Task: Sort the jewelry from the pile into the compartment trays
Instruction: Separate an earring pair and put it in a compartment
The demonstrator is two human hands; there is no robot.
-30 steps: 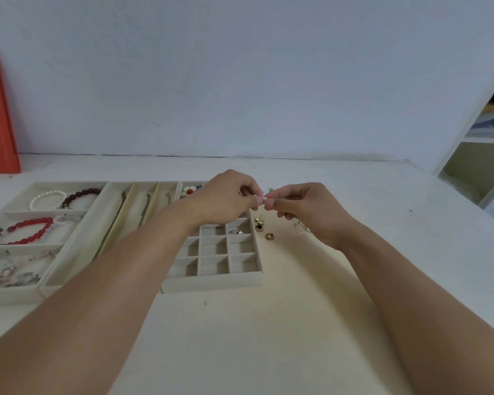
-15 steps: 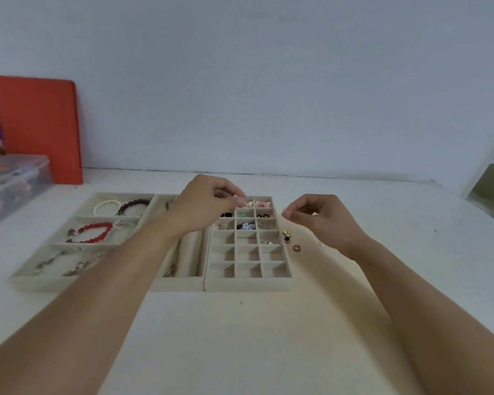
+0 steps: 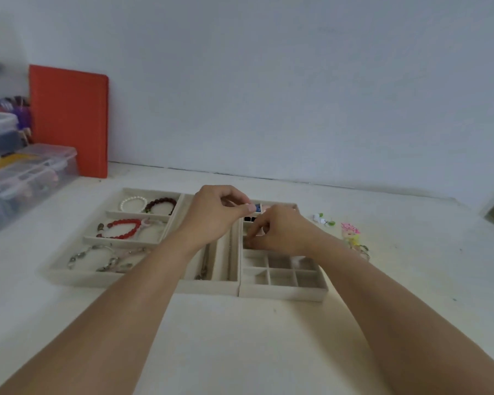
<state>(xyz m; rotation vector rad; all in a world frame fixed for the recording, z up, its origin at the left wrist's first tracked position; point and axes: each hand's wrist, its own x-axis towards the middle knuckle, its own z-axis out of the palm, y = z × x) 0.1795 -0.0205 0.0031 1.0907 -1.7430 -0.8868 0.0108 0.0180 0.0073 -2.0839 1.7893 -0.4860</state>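
Both hands (image 3: 214, 215) (image 3: 280, 232) curl over grid tray (image 3: 283, 292) on white table (image 3: 240, 337) (grasp unclear, blurred).

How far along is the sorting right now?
Mostly done: bracelets fill the left tray and the top cells of the grid tray hold pieces. Both hands, left and right, work over its cells. A few loose pieces remain on the table.

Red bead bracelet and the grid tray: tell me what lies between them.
In the head view, between the red bead bracelet and the grid tray lie the long-slot tray with chains in it and the left hand above it.
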